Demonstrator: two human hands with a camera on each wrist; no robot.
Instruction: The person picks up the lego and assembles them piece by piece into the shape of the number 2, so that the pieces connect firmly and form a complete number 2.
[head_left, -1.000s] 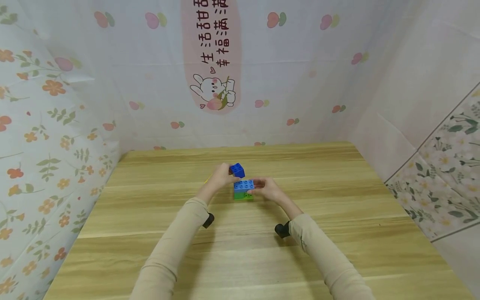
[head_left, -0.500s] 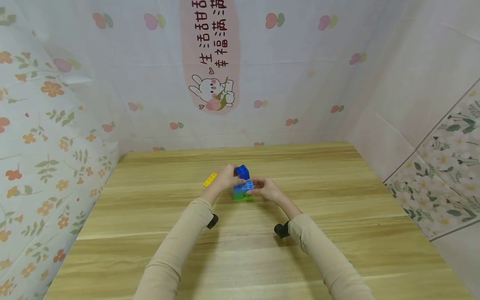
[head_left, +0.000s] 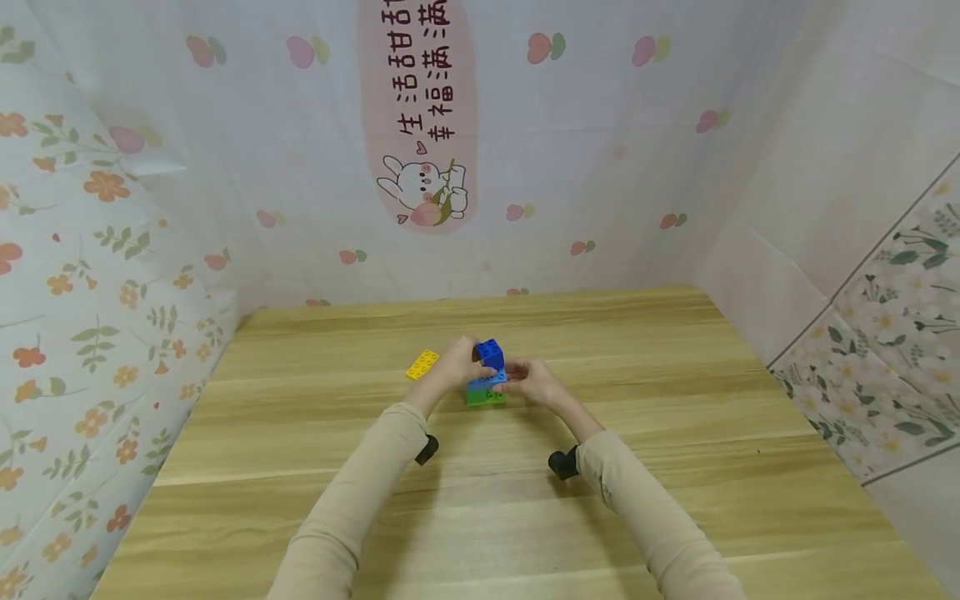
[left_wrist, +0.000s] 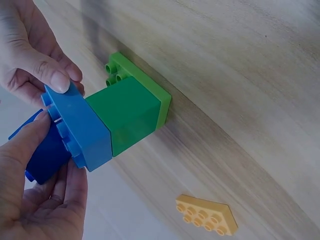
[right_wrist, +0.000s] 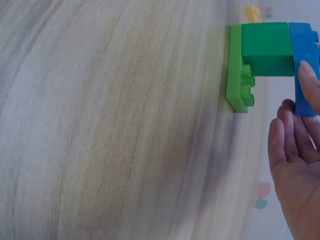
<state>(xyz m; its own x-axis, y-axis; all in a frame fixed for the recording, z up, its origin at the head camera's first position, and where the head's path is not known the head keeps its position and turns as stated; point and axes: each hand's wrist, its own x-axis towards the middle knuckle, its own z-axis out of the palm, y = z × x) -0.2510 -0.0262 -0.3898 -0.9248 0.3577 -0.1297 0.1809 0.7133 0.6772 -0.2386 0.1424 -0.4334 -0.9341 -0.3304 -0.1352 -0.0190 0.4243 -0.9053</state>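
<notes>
My left hand (head_left: 453, 365) grips a dark blue brick (left_wrist: 49, 155) between thumb and fingers, right at the studs of a light blue brick (left_wrist: 82, 131). Whether the two are pressed fully together I cannot tell. With its thumb on the face and fingers beneath, my right hand (head_left: 534, 381) pinches the overhanging right end of the light blue brick. That brick sits on a green brick (left_wrist: 127, 112), which stands on one end of a light green plate (right_wrist: 234, 70) lying on the table. Several studs of the plate show beside the green brick.
A yellow studded plate (head_left: 423, 364) lies on the wooden table (head_left: 615, 342), left of the stack. Behind the table hangs a printed cloth (head_left: 300, 167), with more patterned cloth at the left and right sides.
My left hand has moved right and down with the dark blue brick, from above the light blue brick onto its studs. The yellow plate has come into fuller view. My right hand stays put.
</notes>
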